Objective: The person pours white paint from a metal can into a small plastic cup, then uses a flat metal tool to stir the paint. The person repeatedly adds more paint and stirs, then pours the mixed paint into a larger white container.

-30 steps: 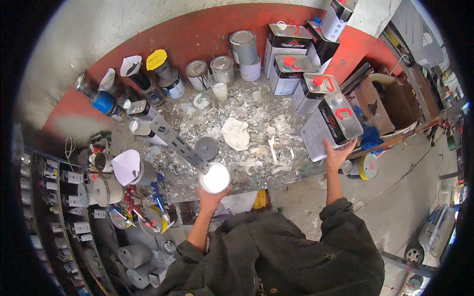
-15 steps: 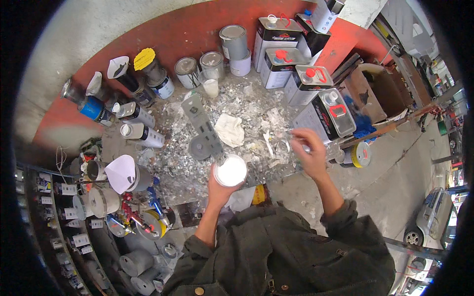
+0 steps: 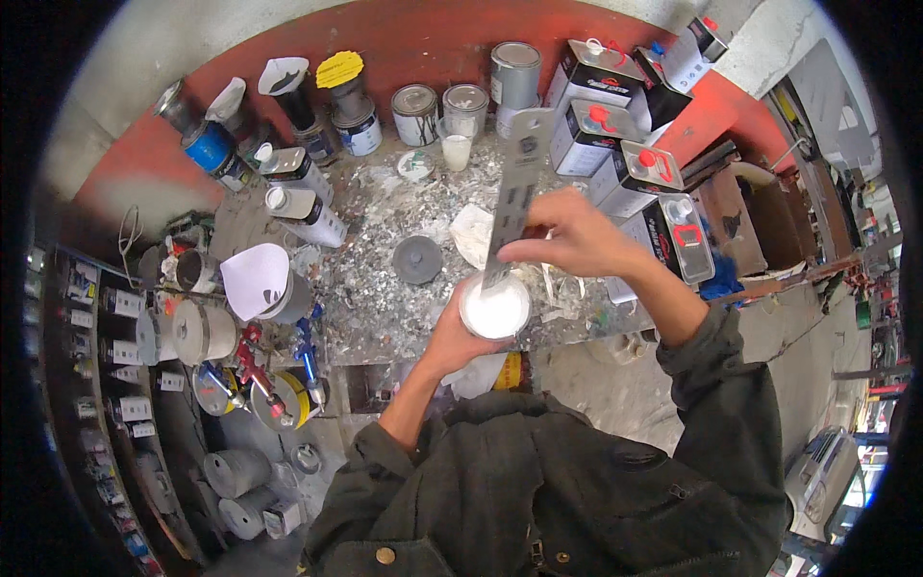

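Observation:
My left hand [image 3: 450, 332] is closed round a cup of white liquid [image 3: 495, 310] at the front of the paint-spattered bench [image 3: 356, 303]. A flat grey slotted stick [image 3: 522, 159] stands nearly upright in the cup, leaning slightly right. My right hand [image 3: 567, 236] pinches it above the rim. Just left of them lies a grey round lid [image 3: 417, 259]; a crumpled white rag [image 3: 470, 231] is partly hidden behind the stick and my hand.
Metal jugs [image 3: 678, 250] line the bench's right, beside a cardboard box [image 3: 760, 216]. Cans [image 3: 414, 113] line the red wall. Spray guns [image 3: 252, 356] hang at left beside shelves [image 3: 101, 385]. A car [image 3: 817, 471] is at lower right.
My right hand has left the large jug at the right and taken hold of the stick, which now stands more upright. My left hand and cup have moved right and slightly up.

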The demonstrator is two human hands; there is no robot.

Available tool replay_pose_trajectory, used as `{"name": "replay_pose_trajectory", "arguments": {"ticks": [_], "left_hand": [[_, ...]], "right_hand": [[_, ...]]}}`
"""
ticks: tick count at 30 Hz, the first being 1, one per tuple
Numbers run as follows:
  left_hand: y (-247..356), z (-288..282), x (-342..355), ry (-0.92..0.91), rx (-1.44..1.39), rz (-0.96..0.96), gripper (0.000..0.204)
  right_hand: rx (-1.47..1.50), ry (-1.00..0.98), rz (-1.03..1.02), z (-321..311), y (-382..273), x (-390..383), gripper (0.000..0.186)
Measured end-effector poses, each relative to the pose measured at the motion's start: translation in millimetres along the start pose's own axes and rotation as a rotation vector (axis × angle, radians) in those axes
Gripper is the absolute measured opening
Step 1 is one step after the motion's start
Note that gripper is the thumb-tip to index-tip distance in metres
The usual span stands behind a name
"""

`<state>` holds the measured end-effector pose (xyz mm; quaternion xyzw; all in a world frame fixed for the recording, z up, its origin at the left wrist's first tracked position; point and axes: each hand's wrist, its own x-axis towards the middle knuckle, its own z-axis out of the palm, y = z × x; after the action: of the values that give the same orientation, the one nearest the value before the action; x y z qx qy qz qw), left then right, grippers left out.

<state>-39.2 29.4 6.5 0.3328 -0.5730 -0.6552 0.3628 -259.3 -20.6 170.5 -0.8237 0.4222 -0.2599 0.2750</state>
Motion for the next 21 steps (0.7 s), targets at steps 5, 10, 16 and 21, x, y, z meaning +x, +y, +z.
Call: {"name": "replay_pose_trajectory", "arguments": {"ticks": [5, 10, 16, 21], "left_hand": [[5.4, -4.5, 2.2, 0.000, -0.016, 0.038, 0.096], [11.4, -8.1, 5.2, 0.036, 0.025, 0.106, 0.094], [12.1, -6.0, 12.7, 0.133, -0.049, 0.107, 0.092], [6.6, -0.5, 18.2, 0.202, -0.021, 0.164, 0.090]], "right_hand": [[-0.011, 0.087, -0.164, -19.1, -24.1, -1.3, 0.023], [-0.153, 0.046, -0.187, -11.1, -20.2, -4.5, 0.021], [-0.158, 0.036, -0.034, 14.7, -16.4, -26.5, 0.022], [-0.104, 0.124, -0.046, 25.7, -27.9, -32.1, 0.015]]}}
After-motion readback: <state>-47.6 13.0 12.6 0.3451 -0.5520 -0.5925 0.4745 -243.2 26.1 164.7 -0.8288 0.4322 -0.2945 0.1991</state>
